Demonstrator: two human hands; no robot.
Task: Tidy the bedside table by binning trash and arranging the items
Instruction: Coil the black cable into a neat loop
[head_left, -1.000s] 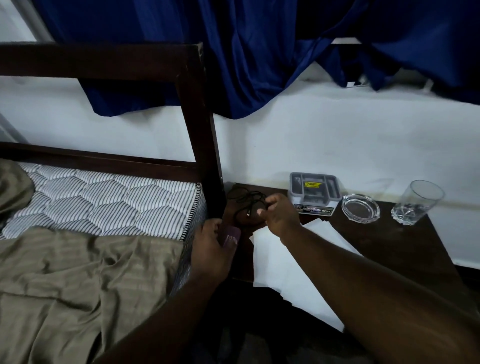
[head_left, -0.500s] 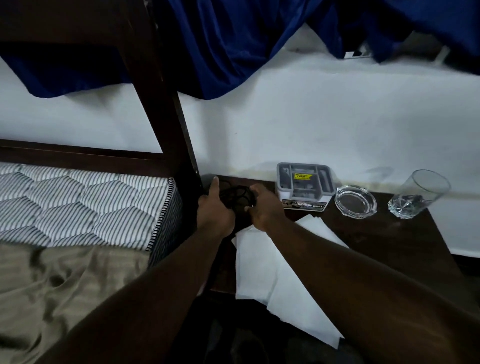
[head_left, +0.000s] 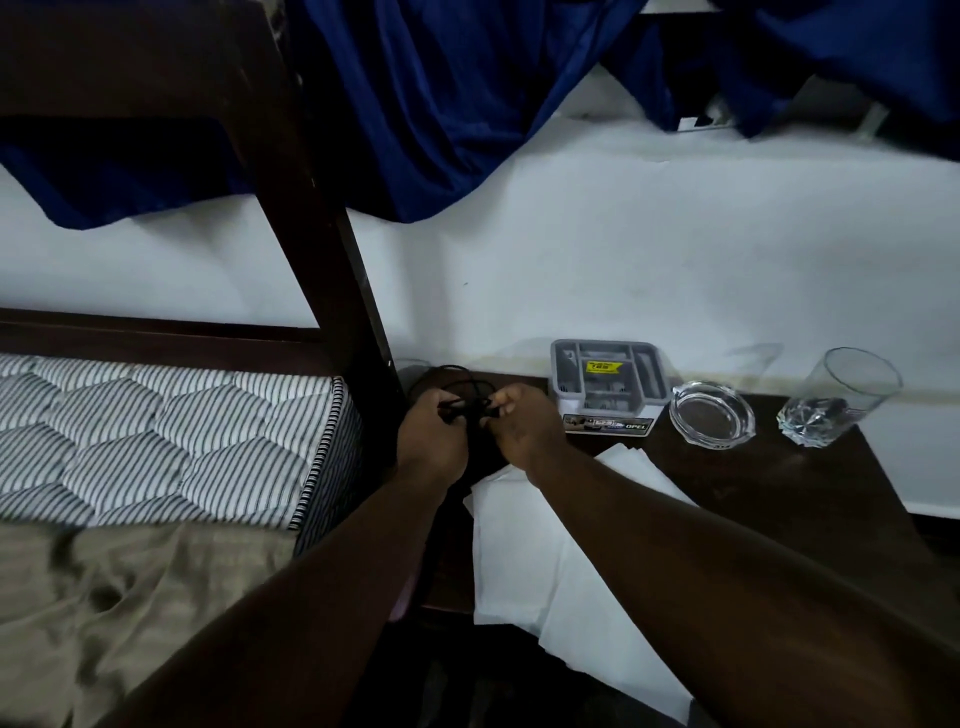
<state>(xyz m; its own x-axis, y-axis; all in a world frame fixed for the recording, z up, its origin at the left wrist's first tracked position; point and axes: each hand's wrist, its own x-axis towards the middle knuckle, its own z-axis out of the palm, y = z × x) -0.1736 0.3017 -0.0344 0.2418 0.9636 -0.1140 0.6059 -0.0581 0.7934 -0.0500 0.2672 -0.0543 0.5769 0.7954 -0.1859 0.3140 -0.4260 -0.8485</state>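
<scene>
- A dark wooden bedside surface (head_left: 779, 493) stands against a white wall, with a blue curtain (head_left: 441, 104) hanging above it; a grey compartment box (head_left: 608, 382) with a yellow label sits at the back edge, touching the wall.
- Both forearms reach in from the bottom of the view and meet just left of the grey compartment box. The left hand (head_left: 431, 436) and right hand (head_left: 524, 426) are knuckles-up and almost touch each other.
- Right of the box, just beside it, lies a glass ashtray (head_left: 711, 413). Farther right, apart from the ashtray, is a drinking glass (head_left: 836, 400) that looks tilted in this wide view.
- In front of the box, white paper sheets (head_left: 545, 571) lie spread on the surface and hang over its near edge; the right forearm crosses above them.
- Left of the box rises the dark bed post (head_left: 332, 260), close beside the hands. Beyond it are a striped mattress (head_left: 156, 431) and an olive sheet (head_left: 130, 597).
- A black cord (head_left: 457, 387) lies looped at the back left corner of the surface, left of the box, and runs between the two hands.
- The left fingers (head_left: 441, 402) are curled in and grip the cord. The right fingers (head_left: 511, 400) are bent, pinching the cord's other part against the thumb.
</scene>
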